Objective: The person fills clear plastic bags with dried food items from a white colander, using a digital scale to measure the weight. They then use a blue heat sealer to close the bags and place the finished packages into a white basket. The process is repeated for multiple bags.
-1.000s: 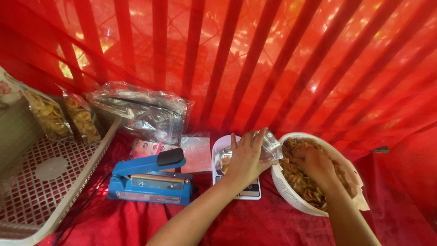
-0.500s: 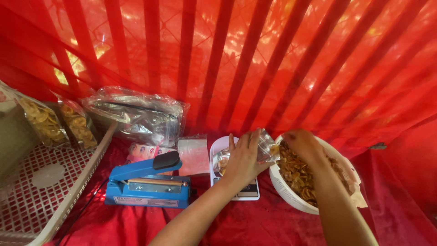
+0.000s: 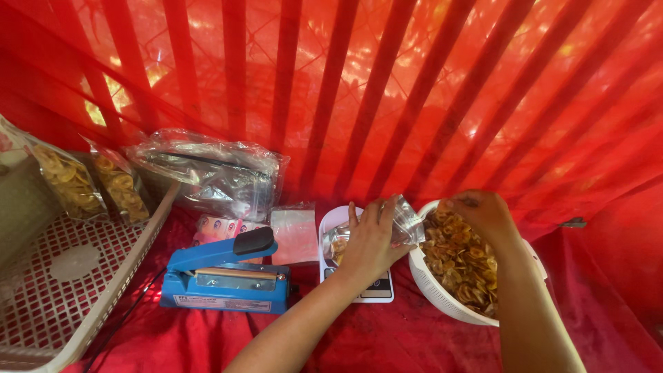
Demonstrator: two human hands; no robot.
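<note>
The left hand (image 3: 369, 242) held a clear plastic bag (image 3: 400, 224) over the small white scale (image 3: 356, 259), its grip closed on the bag's mouth. The right hand (image 3: 483, 214) was above the white bowl of chips (image 3: 459, 266), just beside the bag, fingers pressed together pinching some chips. A blue heat sealer (image 3: 224, 276) stood to the left on the red cloth (image 3: 387, 338).

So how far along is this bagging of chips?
Done: two filled bags stand in the white basket. In hand: the left hand holds a clear bag over the scale while the right hand is at the chips. Left: the bowl is quite full, and the blue sealer sits unused.
</note>
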